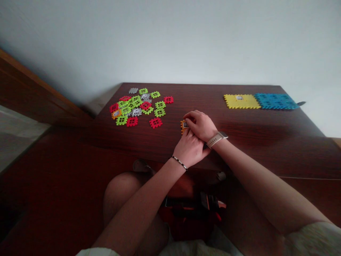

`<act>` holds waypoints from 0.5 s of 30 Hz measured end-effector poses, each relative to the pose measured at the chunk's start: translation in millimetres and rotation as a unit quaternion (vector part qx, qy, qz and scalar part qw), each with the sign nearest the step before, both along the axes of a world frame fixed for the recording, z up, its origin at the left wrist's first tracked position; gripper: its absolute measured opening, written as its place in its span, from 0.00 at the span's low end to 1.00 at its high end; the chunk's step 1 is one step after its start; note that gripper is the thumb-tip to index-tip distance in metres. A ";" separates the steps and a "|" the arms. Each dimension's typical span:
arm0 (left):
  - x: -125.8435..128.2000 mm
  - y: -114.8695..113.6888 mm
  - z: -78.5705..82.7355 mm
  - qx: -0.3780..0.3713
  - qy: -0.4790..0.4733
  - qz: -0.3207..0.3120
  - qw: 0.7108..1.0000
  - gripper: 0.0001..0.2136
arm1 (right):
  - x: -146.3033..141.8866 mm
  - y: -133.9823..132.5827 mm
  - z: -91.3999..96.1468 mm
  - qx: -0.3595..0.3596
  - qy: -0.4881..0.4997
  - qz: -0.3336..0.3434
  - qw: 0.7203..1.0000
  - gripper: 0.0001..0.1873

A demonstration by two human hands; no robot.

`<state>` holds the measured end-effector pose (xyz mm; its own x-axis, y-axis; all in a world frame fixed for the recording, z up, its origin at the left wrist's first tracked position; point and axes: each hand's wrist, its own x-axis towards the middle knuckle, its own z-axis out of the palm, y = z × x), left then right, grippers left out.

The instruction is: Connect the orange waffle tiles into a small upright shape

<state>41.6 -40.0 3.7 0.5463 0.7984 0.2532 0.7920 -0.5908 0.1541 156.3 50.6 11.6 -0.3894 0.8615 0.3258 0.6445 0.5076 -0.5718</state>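
My right hand (203, 124) lies partly across my left hand (190, 148), near the front of the table. Under them is an orange interlocking piece (182, 126) with a white window grid; only its left edge shows. The right fingers curl over the top of this piece. The left fingers reach its lower edge and are partly covered by the right hand, with the left thumb out to the right. Both hands appear to grip the piece, though most of the contact is hidden. The orange edge looks stacked, but I cannot tell how many pieces there are.
Loose green, red and grey interlocking pieces (136, 101) lie piled on the left of the dark wooden table (202, 93). One red piece (156, 123) lies nearer. A yellow panel (241, 102) with a window joins a blue panel (277, 101) at the back right. Behind stands a wall.
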 end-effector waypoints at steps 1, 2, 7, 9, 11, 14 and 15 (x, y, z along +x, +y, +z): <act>0.1 0.1 -0.2 0.002 0.001 0.000 1.000 0.26 | 0.1 0.1 0.0 -0.001 -0.001 0.001 1.000 0.11; 0.2 0.1 -0.4 0.004 0.002 0.000 1.000 0.26 | 0.2 0.1 0.0 -0.001 -0.001 0.002 1.000 0.11; 0.5 -0.3 0.0 0.007 0.005 0.004 1.000 0.26 | -0.1 -0.5 -0.1 0.005 0.001 0.000 1.000 0.12; 0.4 -0.5 0.5 0.006 0.005 0.004 1.000 0.26 | -0.3 -0.7 -0.1 0.003 0.001 -0.002 1.000 0.11; 0.3 -0.6 0.8 0.007 0.006 0.003 1.000 0.26 | -0.3 -0.7 0.1 0.003 0.001 -0.002 1.000 0.11; 0.3 -0.4 0.4 0.009 0.006 0.002 1.000 0.27 | 0.0 -0.5 0.4 0.003 -0.001 0.001 1.000 0.11; 0.3 -0.3 0.2 0.009 0.005 0.002 1.000 0.27 | 0.2 -0.4 0.4 0.002 -0.001 0.001 1.000 0.11</act>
